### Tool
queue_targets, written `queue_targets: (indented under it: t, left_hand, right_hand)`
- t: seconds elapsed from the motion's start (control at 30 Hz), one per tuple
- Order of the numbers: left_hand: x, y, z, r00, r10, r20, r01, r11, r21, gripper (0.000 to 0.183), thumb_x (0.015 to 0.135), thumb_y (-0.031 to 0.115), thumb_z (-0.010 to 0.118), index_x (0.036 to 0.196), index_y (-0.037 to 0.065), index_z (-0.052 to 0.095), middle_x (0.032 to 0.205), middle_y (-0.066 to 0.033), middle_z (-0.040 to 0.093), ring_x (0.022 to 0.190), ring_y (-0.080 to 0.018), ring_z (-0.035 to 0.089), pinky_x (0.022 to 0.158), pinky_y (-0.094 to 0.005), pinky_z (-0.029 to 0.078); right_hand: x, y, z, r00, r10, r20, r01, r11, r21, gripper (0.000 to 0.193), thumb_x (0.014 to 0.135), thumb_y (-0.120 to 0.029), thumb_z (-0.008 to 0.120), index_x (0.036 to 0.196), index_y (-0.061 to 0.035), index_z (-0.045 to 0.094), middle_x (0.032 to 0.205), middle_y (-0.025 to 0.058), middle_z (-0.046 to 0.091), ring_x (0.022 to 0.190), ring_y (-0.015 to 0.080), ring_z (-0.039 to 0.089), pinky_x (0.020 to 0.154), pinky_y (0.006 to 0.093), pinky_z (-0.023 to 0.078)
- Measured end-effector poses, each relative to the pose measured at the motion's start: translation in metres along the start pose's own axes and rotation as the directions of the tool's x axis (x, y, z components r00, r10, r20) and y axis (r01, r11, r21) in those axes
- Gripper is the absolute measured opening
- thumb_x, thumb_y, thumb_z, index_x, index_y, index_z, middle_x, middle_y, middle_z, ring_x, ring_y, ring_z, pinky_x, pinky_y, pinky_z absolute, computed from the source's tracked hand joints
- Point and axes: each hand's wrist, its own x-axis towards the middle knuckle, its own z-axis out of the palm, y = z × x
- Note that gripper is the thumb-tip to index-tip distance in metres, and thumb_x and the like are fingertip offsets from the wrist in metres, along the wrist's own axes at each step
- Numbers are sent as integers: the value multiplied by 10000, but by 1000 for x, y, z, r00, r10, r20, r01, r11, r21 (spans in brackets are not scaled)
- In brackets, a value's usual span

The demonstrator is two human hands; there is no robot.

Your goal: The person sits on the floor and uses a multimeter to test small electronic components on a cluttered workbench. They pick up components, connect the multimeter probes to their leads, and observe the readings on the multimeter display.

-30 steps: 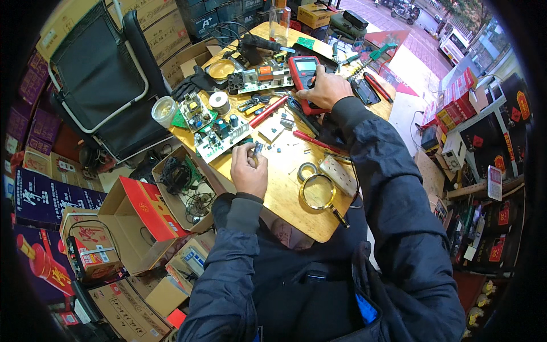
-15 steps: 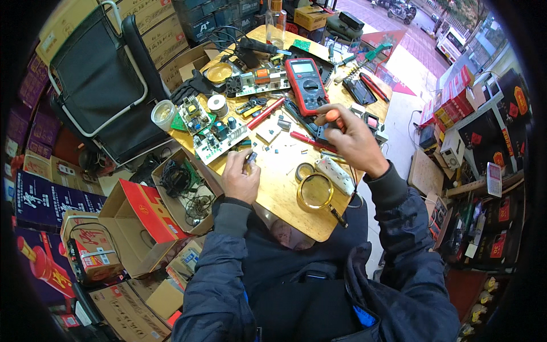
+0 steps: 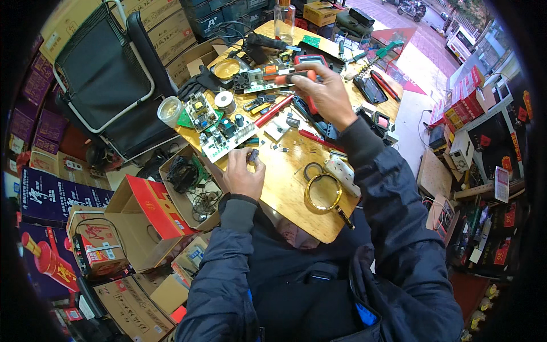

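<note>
My left hand rests on the wooden table and pinches a small dark component between its fingertips. Just beyond it lies a white circuit board crowded with parts. My right hand is raised over the middle of the table, shut on an orange-handled tool that points left. Under that hand sits a red multimeter with red and black probes beside it. A brass-rimmed magnifying glass lies near the table's front edge.
A solder roll, a plastic cup, a white power strip, a glass bottle and several tools crowd the table. A black chair stands at the left. Open cardboard boxes with cables sit on the floor.
My right hand left the multimeter, dipped to the table's right side, and now is raised over the middle holding the orange-handled tool. My left hand stayed put with the small part.
</note>
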Motion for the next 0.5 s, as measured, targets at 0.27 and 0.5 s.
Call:
queue_targets:
  t: [0.27,0.5]
  left_hand:
    - [-1,1,-3,1000,19,-13,-19,1000,-9,329,883,48,746,1211,75,748,1049,-138,668,876,-336,728,782,-449,599]
    - [-3,-2,0,999,-30,-24,29,999,-41,321,879,49,746,1200,58,749,1035,-152,652,877,-351,714,799,-446,594]
  right_hand:
    - [41,76,32,992,-72,103,115,848,-518,320,975,-147,803,1272,-31,782,1158,187,766,1141,365,755,1008,456,596]
    - [22,13,-21,933,-185,308,357,568,-741,215,983,-153,744,1143,-37,828,1005,249,775,965,467,751,914,549,602]
